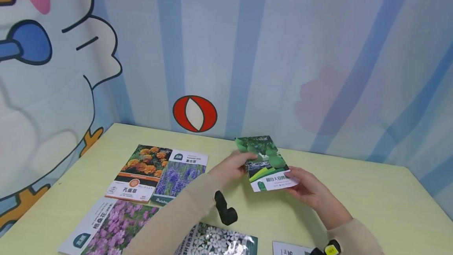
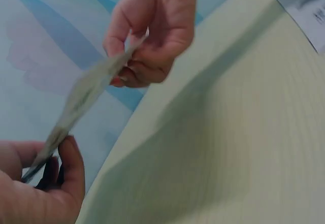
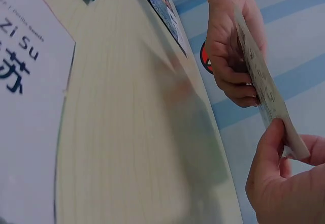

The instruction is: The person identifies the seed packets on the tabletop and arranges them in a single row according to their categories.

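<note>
Both hands hold one seed packet with a green fruit picture and a white label band, tilted above the table. My left hand pinches its left edge, thumb across the front. At the lower right corner, my right hand grips it between thumb and fingers. Seen from the left wrist, the packet shows almost edge-on between the two hands. In the right wrist view, printed text faces the camera on the packet's back.
Several seed packets lie on the table: orange marigolds, purple lavender, pink flowers and white flowers. A white packet marked "Zi Su" lies near the front. A printed cloth backdrop stands behind.
</note>
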### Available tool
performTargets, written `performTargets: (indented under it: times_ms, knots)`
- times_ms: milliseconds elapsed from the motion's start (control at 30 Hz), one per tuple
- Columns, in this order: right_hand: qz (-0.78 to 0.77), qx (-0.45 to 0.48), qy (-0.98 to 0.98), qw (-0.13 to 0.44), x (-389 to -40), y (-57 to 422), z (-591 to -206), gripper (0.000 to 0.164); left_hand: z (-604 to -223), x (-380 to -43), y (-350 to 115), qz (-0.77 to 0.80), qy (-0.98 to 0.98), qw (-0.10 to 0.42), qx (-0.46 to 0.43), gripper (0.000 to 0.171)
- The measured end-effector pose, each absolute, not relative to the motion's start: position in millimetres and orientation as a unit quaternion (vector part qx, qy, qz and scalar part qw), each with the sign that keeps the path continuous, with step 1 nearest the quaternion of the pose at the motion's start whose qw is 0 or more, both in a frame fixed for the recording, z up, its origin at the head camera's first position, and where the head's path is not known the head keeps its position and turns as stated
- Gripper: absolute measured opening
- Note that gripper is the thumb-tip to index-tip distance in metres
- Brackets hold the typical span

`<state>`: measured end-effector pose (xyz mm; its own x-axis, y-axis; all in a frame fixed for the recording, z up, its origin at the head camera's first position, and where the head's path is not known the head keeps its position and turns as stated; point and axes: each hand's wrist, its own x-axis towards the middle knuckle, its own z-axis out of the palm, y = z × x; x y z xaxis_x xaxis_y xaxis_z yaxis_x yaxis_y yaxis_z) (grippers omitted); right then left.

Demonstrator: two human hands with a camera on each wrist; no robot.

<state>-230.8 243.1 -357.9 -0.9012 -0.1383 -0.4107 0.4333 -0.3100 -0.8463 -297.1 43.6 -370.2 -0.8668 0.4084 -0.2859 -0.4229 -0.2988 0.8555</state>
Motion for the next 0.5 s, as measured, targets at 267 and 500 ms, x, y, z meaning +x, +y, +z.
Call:
performTargets:
  times_ms: [267, 500]
  knots:
    - [-0.766, 0.119, 0.605, 0.181, -229, 226, -357, 0.044, -367, -296, 22, 0.712, 0.622, 0.324, 0.031, 0.033]
    - [-0.744, 0.130, 0.634, 0.167, -232, 209, -364, 0.039, -371, -296, 3, 0.707, 0.638, 0.304, 0.009, 0.044]
